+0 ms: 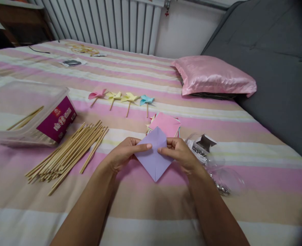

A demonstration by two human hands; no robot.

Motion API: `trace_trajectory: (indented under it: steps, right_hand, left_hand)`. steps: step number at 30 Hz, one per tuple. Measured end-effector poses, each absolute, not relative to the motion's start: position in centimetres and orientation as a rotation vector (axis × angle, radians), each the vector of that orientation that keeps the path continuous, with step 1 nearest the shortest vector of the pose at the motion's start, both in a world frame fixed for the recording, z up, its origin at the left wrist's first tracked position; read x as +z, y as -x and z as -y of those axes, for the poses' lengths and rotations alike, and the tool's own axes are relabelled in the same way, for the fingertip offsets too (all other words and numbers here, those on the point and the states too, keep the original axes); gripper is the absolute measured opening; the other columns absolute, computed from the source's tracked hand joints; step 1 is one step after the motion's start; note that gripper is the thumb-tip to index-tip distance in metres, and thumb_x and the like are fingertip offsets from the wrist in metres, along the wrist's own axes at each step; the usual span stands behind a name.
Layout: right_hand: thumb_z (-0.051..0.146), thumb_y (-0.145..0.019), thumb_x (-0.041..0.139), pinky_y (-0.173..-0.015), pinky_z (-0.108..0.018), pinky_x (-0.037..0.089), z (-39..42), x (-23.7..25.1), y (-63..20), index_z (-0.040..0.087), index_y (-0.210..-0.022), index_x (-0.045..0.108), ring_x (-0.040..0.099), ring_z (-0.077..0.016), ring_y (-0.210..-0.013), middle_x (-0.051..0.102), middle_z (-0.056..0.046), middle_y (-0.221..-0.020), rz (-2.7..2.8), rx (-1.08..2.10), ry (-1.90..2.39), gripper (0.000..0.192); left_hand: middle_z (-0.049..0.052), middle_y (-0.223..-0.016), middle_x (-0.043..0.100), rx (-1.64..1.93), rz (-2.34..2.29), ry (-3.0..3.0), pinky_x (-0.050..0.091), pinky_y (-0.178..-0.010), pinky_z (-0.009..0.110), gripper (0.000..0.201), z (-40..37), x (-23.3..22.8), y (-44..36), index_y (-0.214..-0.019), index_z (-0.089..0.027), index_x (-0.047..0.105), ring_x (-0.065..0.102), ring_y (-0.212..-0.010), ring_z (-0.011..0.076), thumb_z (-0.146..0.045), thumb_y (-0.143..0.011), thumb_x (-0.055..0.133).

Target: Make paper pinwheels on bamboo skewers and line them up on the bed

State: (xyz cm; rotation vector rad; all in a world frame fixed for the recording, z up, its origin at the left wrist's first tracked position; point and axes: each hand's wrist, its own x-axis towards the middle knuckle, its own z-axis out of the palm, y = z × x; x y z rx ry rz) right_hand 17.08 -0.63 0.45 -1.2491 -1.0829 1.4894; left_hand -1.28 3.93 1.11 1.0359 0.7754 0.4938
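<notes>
A lilac square of paper (154,158) is held point-down over the striped bed, folded across its middle. My left hand (124,154) pinches its left side and my right hand (180,153) pinches its right side, thumbs on top. Just behind the paper lies a stack of coloured paper squares (167,123), pink on top. Farther back, several finished paper pinwheels on sticks (125,98) lie in a row: pink, two yellow, blue.
A loose pile of wooden sticks (69,152) lies left of my hands. A clear plastic box (25,114) with a purple label holds more sticks. A clear bag of small metal pins (212,160) sits at my right. Pink pillow (212,76) and grey headboard (273,68) at right.
</notes>
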Motion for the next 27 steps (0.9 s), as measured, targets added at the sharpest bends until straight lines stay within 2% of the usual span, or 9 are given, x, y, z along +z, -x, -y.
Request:
trace_trajectory:
  steps: [9,17,23,27]
  right_hand:
    - [0.024,-0.061,0.069,-0.054,-0.023,0.044,0.5,0.2,-17.3,0.016,-0.069,0.065,0.056,-0.0115,-0.056,0.064,-0.001,-0.066,1.204,1.414,1.332,0.012]
    - [0.026,-0.065,0.068,-0.051,-0.023,0.045,0.6,0.1,-17.0,0.015,-0.074,0.067,0.058,-0.0127,-0.055,0.066,-0.002,-0.067,1.272,1.364,1.334,0.014]
    - [0.026,-0.064,0.068,-0.051,-0.024,0.045,0.5,0.2,-16.6,0.015,-0.071,0.066,0.059,-0.0126,-0.054,0.066,-0.001,-0.064,1.275,1.363,1.37,0.013]
    - [0.03,-0.062,0.072,-0.055,-0.024,0.047,0.5,0.5,-16.6,0.015,-0.074,0.064,0.061,-0.0139,-0.061,0.067,-0.003,-0.07,1.308,1.302,1.366,0.021]
  left_hand:
    - [0.005,-0.07,0.069,0.451,-0.775,-1.23,0.045,-0.069,0.028,0.018,-4.1,0.5,1.6,-0.072,-0.014,0.072,0.06,-0.069,0.0167,-0.03,-0.064,0.074]
    - [0.006,-0.066,0.068,0.529,-0.879,-1.195,0.042,-0.054,0.024,0.023,-3.8,-0.1,1.1,-0.07,-0.012,0.072,0.058,-0.056,0.0145,-0.032,-0.059,0.076]
    - [0.007,-0.065,0.068,0.533,-0.911,-1.2,0.042,-0.053,0.024,0.024,-3.9,-0.4,0.9,-0.072,-0.011,0.072,0.059,-0.055,0.015,-0.031,-0.058,0.075]
    - [0.005,-0.06,0.067,0.583,-0.982,-1.159,0.041,-0.053,0.024,0.021,-3.9,-0.2,0.8,-0.068,-0.01,0.071,0.058,-0.053,0.0148,-0.028,-0.057,0.075]
